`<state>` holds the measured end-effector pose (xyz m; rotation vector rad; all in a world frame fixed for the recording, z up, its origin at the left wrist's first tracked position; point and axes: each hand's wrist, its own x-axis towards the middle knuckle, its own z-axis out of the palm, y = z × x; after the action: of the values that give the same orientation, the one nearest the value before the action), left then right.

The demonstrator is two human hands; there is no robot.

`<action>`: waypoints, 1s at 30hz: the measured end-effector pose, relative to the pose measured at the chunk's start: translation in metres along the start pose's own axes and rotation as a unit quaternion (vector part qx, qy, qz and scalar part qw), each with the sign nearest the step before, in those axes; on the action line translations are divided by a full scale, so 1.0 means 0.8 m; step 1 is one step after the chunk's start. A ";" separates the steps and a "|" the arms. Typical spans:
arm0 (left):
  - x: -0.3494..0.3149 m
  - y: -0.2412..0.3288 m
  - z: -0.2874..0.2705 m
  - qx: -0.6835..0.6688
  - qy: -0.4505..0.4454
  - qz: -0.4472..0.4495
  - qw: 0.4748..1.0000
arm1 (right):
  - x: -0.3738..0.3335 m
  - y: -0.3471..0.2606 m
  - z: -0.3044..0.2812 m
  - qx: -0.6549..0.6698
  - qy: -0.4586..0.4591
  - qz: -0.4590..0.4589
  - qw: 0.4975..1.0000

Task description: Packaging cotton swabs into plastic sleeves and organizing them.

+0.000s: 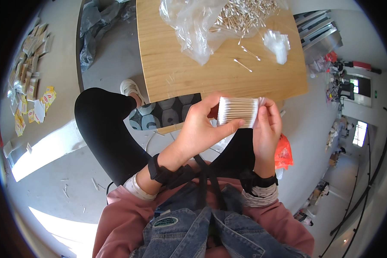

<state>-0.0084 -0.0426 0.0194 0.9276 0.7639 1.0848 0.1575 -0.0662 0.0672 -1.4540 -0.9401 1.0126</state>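
In the head view, the left hand (202,124) is holding a flat, rectangular bundle of cotton swabs with pale wooden sticks and white tips (236,112), its thumb pressing across the lower front and its index finger curving along the upper left corner; the remaining left fingers are hiding behind the bundle. The right hand (267,129) is gripping the right end, thumb and index finger pinching together at the white tips, where a thin translucent film seems to be showing. The other right fingers are curling inward. The bundle is hovering above the person's lap, near the closest edge of a light-brown wooden tabletop (167,64).

On that tabletop, a large heap of loose swabs (249,15) is lying at the far side, and a crumpled clear plastic bag (193,36) is covering part of its left side. A small stack of clear plastic sleeves (277,45) is resting to the right, and a single stray swab (243,65) is lying between the heap and the hands. An orange-red plastic bag (284,152) is showing beyond the right wrist, which is partly blocking it. Off to the left, wrapped swab packs (32,64) are lying in a pile, with yellow-and-white paper cards (48,98) scattering beside them.
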 end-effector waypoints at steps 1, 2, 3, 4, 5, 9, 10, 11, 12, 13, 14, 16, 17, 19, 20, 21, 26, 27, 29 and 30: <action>-0.002 0.003 0.001 0.030 -0.023 0.028 0.999 | -0.001 0.000 0.001 -0.005 -0.001 -0.001 1.000; -0.004 0.008 0.002 0.061 -0.045 0.055 0.996 | -0.002 0.002 0.000 -0.009 -0.012 -0.033 0.999; -0.009 0.015 0.000 0.073 -0.079 0.000 0.994 | -0.002 0.004 0.000 -0.014 -0.023 -0.064 0.998; -0.014 0.023 0.002 0.070 -0.076 -0.001 0.995 | -0.005 0.007 0.004 -0.017 -0.026 -0.063 0.998; -0.019 0.030 0.006 0.094 -0.053 0.035 0.994 | -0.008 0.012 0.010 0.000 -0.004 -0.051 0.999; -0.033 0.037 0.012 0.091 -0.088 0.079 0.989 | -0.020 0.034 0.020 0.093 0.013 0.051 0.994; -0.034 0.036 0.010 0.107 -0.115 0.075 0.985 | -0.026 0.022 0.039 0.095 0.004 0.055 0.994; -0.034 0.033 0.010 0.103 -0.115 0.075 0.985 | -0.025 0.042 0.032 0.226 0.050 0.150 0.961; -0.034 0.029 0.011 0.115 -0.112 0.101 0.982 | -0.026 0.043 0.029 0.223 0.053 0.149 0.962; -0.034 0.025 0.011 0.127 -0.108 0.127 0.978 | -0.027 0.044 0.028 0.191 0.001 0.123 0.974; -0.035 0.025 0.010 0.125 -0.110 0.126 0.978 | -0.029 0.046 0.026 0.158 -0.051 0.096 0.981; -0.036 0.026 0.007 0.123 -0.103 0.131 0.978 | -0.028 0.051 0.021 0.173 -0.049 0.088 0.980; -0.036 0.024 0.007 0.122 -0.103 0.130 0.978 | -0.026 0.038 0.025 0.158 -0.054 0.098 0.981; -0.036 0.018 0.008 0.111 -0.083 0.170 0.976 | -0.025 0.034 0.024 0.144 -0.056 0.109 0.982; -0.035 0.018 0.009 0.111 -0.085 0.170 0.976 | -0.025 0.039 0.021 0.126 -0.059 0.094 0.986; -0.034 0.018 0.010 0.105 -0.082 0.179 0.975 | -0.026 0.041 0.019 0.109 -0.062 0.078 0.989; -0.033 0.023 0.009 0.098 -0.085 0.149 0.980 | -0.033 0.033 0.034 0.098 -0.041 0.063 0.992; -0.032 0.022 0.007 0.101 -0.085 0.144 0.981 | -0.034 0.033 0.035 0.126 -0.035 0.075 0.989; -0.031 0.022 0.008 0.104 -0.090 0.140 0.981 | -0.031 0.050 0.027 0.139 -0.023 0.092 0.986; -0.030 0.022 0.010 0.103 -0.090 0.141 0.981 | -0.031 0.056 0.024 0.152 -0.014 0.109 0.982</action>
<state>-0.0155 -0.0641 0.0399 1.3221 0.6131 1.1607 0.1329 -0.0880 0.0243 -1.3056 -0.6208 1.2803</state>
